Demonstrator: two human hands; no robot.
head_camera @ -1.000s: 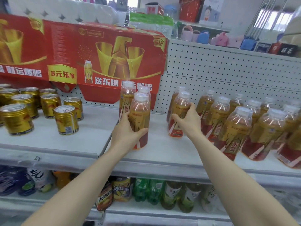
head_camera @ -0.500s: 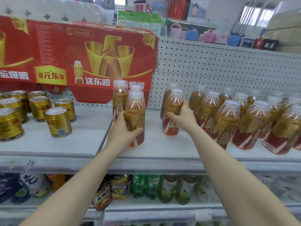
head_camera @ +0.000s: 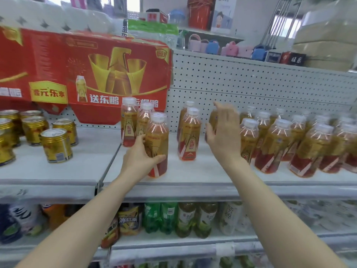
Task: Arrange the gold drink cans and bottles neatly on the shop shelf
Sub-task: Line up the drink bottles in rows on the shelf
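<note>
Left hand (head_camera: pixel 139 161) on a bottle (head_camera: pixel 157 140), right hand (head_camera: pixel 222 136) loose over the shelf (head_camera: pixel 193 177).

Left fingers and thumb curl round the bottle's lower label. It stands at the shelf front, just before two others, long axis vertical, white cap up. Right fingers are straight and slightly apart, gripping nothing, between the middle pair (head_camera: pixel 190 136) and the right-hand rows (head_camera: pixel 276 146); whether they touch the bottle behind the palm, cannot tell. Likely handling: full, so fairly heavy; thin plastic gives a little; glossy label may slip; tall and narrow, tips easily. Best held low round the body. Cans (head_camera: pixel 56 146) stand upright far left.
</note>
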